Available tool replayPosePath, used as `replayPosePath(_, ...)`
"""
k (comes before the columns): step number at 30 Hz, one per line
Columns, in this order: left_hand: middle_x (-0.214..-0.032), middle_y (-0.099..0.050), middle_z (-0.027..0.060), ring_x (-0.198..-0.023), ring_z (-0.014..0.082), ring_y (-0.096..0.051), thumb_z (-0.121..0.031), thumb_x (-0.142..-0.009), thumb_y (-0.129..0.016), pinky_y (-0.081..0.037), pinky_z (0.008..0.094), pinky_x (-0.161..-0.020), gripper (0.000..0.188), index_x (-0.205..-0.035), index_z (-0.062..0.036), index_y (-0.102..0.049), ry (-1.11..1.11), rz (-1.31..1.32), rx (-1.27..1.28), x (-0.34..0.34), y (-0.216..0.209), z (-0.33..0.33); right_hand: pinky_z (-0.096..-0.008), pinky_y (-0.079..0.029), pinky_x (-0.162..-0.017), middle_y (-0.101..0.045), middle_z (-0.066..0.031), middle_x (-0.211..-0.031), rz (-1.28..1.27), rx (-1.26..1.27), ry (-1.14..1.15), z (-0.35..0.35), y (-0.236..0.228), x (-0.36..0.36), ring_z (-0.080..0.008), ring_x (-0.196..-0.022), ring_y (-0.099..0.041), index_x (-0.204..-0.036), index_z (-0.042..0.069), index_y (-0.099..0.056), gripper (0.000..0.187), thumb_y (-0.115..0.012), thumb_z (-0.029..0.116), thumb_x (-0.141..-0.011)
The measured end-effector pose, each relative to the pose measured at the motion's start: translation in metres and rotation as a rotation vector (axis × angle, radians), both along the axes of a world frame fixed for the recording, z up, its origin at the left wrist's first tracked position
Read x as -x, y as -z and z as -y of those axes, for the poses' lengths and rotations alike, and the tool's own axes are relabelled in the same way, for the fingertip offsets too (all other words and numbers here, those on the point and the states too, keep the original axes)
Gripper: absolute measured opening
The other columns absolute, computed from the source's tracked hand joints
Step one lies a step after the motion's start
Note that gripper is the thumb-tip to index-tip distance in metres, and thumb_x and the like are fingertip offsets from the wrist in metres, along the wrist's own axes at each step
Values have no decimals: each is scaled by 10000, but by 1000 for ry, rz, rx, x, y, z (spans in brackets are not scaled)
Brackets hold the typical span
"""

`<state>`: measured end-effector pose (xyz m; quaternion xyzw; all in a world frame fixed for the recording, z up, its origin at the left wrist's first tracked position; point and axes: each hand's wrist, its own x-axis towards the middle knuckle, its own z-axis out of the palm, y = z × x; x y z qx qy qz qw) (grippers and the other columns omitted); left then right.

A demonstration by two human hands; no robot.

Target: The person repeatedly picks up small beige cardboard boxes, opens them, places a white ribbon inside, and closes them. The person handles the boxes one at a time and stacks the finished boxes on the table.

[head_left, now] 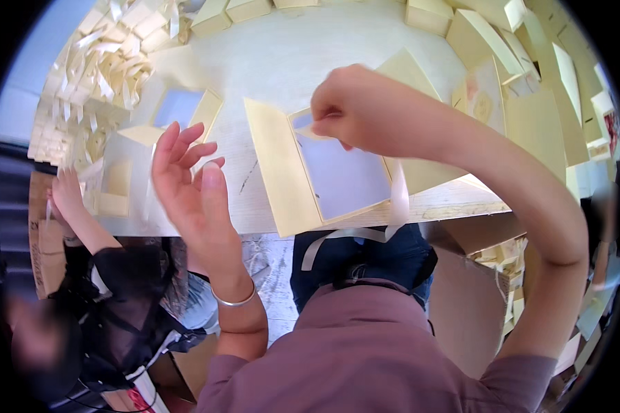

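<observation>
A pale table (248, 51) fills the far half of the view, its near edge running just beyond the person's lap. Cream boxes (486, 41) are piled along its far right side, and a heap of cream boxes with loose ribbons (110, 69) rises at the far left. At the near left sits another person in a black sleeve (134, 275), hands at the table's left end. Below the table edge on the right stands a brown carton (468, 296) with cream pieces beside it.

The open box (275, 172) lies at the middle of the near edge, its cream flap turned out to the left and its lavender inside facing up. A second open box (203, 110) lies farther left.

The right hand (348, 107) is over the far part of the open box, fingers curled in, thumb and finger closed on what looks like a small pale piece (303, 129), though the hand hides most of it. The left hand (193, 186) is raised left of the flap, palm open, fingers apart and loosely bent, holding nothing.

A white ribbon (399, 199) hangs from the box's near right side and curls leftward over the lap. A silver bracelet (234, 301) circles the left wrist.
</observation>
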<state>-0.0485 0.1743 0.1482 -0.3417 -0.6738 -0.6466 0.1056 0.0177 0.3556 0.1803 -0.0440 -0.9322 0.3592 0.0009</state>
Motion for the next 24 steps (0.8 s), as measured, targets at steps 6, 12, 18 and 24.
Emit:
replayPosePath(6,-1076,-523,108,-925,123,-531,-143,-860,-475,-445,259,-747,308,-1118,24,-459,344,655,126,38,75,0,-389,-398,-484,-518,-199,-568,100,-234,-22,-2,63,36,-335,-524,-497,-587,-44,-520,104,-509,10,-676)
replayPosePath(12,-981,-558,64,-766,93,-567,-148,-863,-487,-479,224,-592,269,-1069,26,-480,505,279,465,61,126,10,-413,-350,-459,-457,-212,-526,47,-82,-45,-5,81,46,-351,-494,-441,-532,-45,-434,113,-497,-23,-623)
replayPosePath(18,-959,-557,60,-767,90,-565,-161,-866,-484,-481,218,-599,282,-1080,21,-468,421,660,213,36,105,0,-404,-385,-494,-507,-202,-562,70,-58,-47,-8,86,48,-341,-533,-492,-570,-48,-492,83,-509,-7,-641)
replayPosePath(24,-938,-556,55,-769,87,-562,-175,-868,-481,-482,212,-605,295,-1092,15,-456,359,788,107,28,100,-5,-384,-424,-546,-560,-202,-650,93,-48,-41,-8,91,50,-333,-597,-532,-670,-43,-579,78,-520,8,-669)
